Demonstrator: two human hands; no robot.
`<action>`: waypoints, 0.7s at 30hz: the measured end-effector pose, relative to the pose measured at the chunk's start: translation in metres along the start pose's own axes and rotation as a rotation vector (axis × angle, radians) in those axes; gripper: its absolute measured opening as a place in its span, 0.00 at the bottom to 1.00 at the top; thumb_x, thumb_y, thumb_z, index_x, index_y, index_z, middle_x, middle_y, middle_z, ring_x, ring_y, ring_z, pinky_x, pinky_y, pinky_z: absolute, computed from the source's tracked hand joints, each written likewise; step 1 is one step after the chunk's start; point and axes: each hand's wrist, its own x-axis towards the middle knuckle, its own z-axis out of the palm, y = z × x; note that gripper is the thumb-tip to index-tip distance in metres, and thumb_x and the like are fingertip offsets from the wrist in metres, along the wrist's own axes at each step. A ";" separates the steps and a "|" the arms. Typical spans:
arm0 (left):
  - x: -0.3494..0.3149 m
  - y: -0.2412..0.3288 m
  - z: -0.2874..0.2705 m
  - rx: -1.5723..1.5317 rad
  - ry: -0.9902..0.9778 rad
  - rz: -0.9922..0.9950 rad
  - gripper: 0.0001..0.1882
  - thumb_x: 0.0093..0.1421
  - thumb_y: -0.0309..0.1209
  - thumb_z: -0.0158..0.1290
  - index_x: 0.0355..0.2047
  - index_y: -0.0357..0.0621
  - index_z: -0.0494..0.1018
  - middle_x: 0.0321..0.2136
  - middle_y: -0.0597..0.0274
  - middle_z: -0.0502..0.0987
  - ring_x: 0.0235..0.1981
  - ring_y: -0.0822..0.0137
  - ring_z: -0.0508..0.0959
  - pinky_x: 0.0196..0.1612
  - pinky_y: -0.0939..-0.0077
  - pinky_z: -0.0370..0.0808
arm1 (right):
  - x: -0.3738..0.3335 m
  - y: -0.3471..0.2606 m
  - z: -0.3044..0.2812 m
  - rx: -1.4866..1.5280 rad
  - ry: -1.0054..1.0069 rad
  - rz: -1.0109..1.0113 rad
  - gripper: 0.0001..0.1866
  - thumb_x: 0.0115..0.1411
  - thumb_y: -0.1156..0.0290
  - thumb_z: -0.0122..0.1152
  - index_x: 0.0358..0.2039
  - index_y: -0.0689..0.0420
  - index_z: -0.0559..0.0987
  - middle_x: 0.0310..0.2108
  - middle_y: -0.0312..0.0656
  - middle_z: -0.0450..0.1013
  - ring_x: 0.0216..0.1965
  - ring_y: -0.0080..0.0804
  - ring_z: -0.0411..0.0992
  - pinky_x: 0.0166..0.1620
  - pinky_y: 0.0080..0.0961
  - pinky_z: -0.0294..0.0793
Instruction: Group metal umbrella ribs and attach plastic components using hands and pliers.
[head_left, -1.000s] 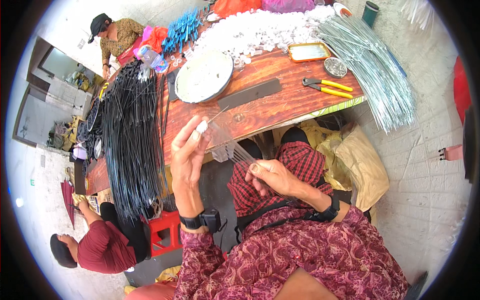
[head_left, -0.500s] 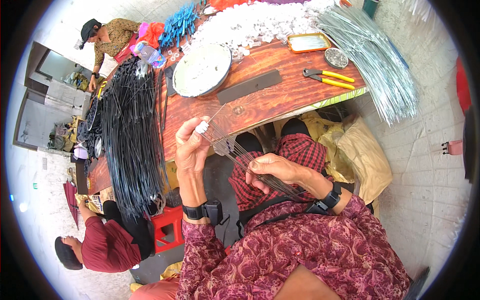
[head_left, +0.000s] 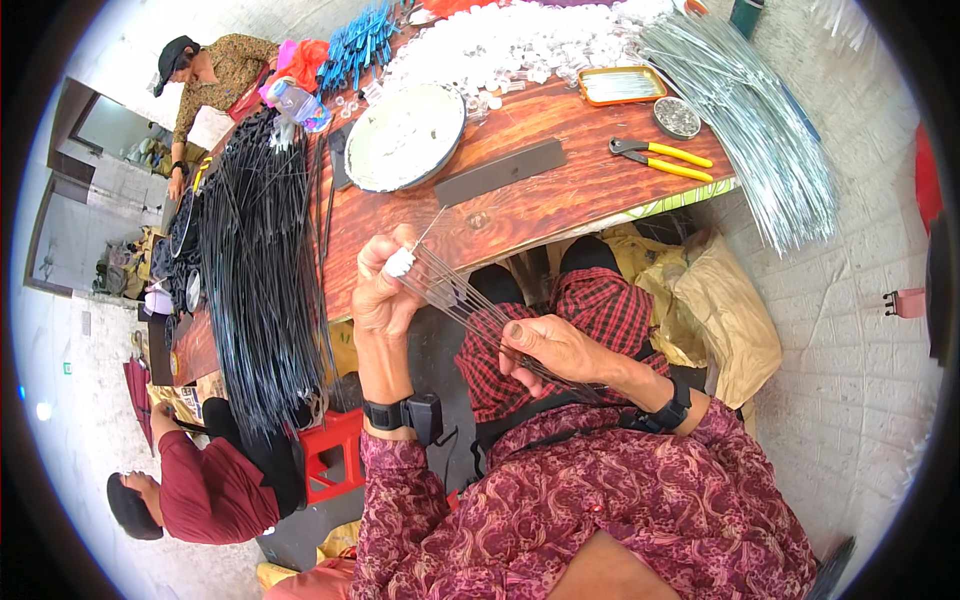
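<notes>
My left hand (head_left: pixel 383 295) is closed, pinching a small white plastic piece (head_left: pixel 399 262) between thumb and fingers in front of the table's near edge. Thin wires (head_left: pixel 455 293) fan out from the white piece down to the right, and one thin strand sticks up past it. Around the lower part of these wires my right hand (head_left: pixel 550 350) is closed, its thumb lying on top. The far ends of the wires run under that hand towards my lap, where they blur into the clothing.
On the wooden table (head_left: pixel 375 235) are a basin of white paste (head_left: pixel 405 137), a dark flat bar (head_left: pixel 500 172), yellow-handled pliers (head_left: pixel 665 160), a tin (head_left: pixel 676 118), a small tray (head_left: pixel 620 86), silver wires (head_left: pixel 740 120), black strands (head_left: pixel 255 260) and clear plastic pieces (head_left: pixel 500 45). Two people sit at left.
My right hand has shifted slightly right along the wires, which look more spread. My left hand stays almost in place, still pinching the white piece.
</notes>
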 end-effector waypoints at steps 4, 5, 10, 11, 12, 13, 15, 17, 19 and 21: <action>0.010 0.003 0.004 0.019 -0.171 -0.007 0.17 0.50 0.22 0.69 0.41 0.42 0.79 0.36 0.61 0.76 0.37 0.65 0.81 0.36 0.73 0.82 | 0.005 -0.002 -0.002 0.028 -0.080 0.024 0.34 0.72 0.41 0.41 0.32 0.62 0.76 0.19 0.36 0.69 0.18 0.23 0.71 0.24 0.21 0.72; 0.016 0.003 0.006 0.018 -0.176 0.000 0.17 0.50 0.22 0.69 0.41 0.42 0.79 0.36 0.61 0.76 0.37 0.65 0.81 0.36 0.73 0.82 | 0.007 -0.006 -0.003 0.018 -0.081 0.024 0.34 0.72 0.41 0.41 0.32 0.62 0.76 0.19 0.36 0.69 0.18 0.23 0.71 0.24 0.21 0.72; 0.040 0.009 0.039 0.142 0.062 0.054 0.24 0.56 0.23 0.65 0.53 0.40 0.74 0.40 0.58 0.79 0.35 0.69 0.81 0.35 0.78 0.83 | 0.007 -0.029 0.013 -0.145 0.290 -0.103 0.34 0.71 0.39 0.41 0.27 0.60 0.74 0.16 0.34 0.67 0.16 0.20 0.68 0.21 0.19 0.68; 0.042 0.010 0.040 0.239 0.230 0.000 0.26 0.58 0.23 0.63 0.57 0.39 0.72 0.41 0.58 0.80 0.35 0.71 0.81 0.36 0.78 0.83 | 0.007 -0.025 0.014 -0.139 0.388 -0.141 0.34 0.71 0.40 0.42 0.27 0.60 0.74 0.16 0.33 0.67 0.16 0.19 0.68 0.21 0.20 0.68; 0.038 0.008 0.026 0.246 0.234 -0.035 0.28 0.61 0.21 0.59 0.62 0.37 0.67 0.41 0.58 0.81 0.36 0.74 0.80 0.38 0.78 0.83 | 0.012 -0.011 0.012 -0.149 0.447 -0.172 0.33 0.72 0.41 0.41 0.27 0.61 0.74 0.16 0.34 0.68 0.16 0.19 0.68 0.20 0.20 0.68; 0.037 0.001 0.031 0.307 0.381 -0.066 0.26 0.62 0.20 0.57 0.61 0.35 0.67 0.41 0.58 0.81 0.36 0.77 0.80 0.40 0.80 0.83 | 0.017 0.000 0.010 -0.157 0.450 -0.180 0.33 0.72 0.41 0.41 0.27 0.61 0.74 0.16 0.34 0.68 0.16 0.19 0.68 0.20 0.20 0.68; 0.033 -0.007 0.029 0.238 0.454 -0.071 0.25 0.63 0.20 0.56 0.61 0.34 0.68 0.41 0.60 0.81 0.36 0.77 0.80 0.42 0.81 0.82 | 0.027 0.012 0.009 -0.168 0.589 -0.123 0.33 0.72 0.42 0.41 0.27 0.61 0.74 0.16 0.35 0.69 0.15 0.20 0.69 0.20 0.20 0.68; 0.035 -0.002 0.034 0.241 0.473 -0.067 0.25 0.64 0.21 0.56 0.61 0.33 0.68 0.40 0.61 0.81 0.36 0.77 0.80 0.42 0.82 0.82 | 0.030 0.015 0.006 -0.195 0.581 -0.156 0.33 0.72 0.42 0.41 0.28 0.61 0.74 0.15 0.36 0.69 0.14 0.21 0.70 0.20 0.22 0.69; 0.033 0.008 0.051 0.245 0.506 -0.059 0.25 0.64 0.21 0.56 0.61 0.32 0.68 0.39 0.61 0.81 0.35 0.77 0.80 0.42 0.82 0.81 | 0.026 -0.001 0.013 -0.254 0.604 -0.163 0.32 0.72 0.42 0.42 0.28 0.61 0.74 0.14 0.36 0.69 0.14 0.23 0.71 0.21 0.23 0.71; 0.035 0.016 0.062 0.420 0.366 -0.031 0.24 0.63 0.22 0.58 0.59 0.32 0.70 0.38 0.62 0.81 0.35 0.77 0.80 0.42 0.83 0.81 | 0.025 -0.005 0.015 -0.296 0.627 -0.178 0.31 0.73 0.44 0.41 0.29 0.60 0.75 0.14 0.37 0.69 0.15 0.24 0.72 0.21 0.24 0.71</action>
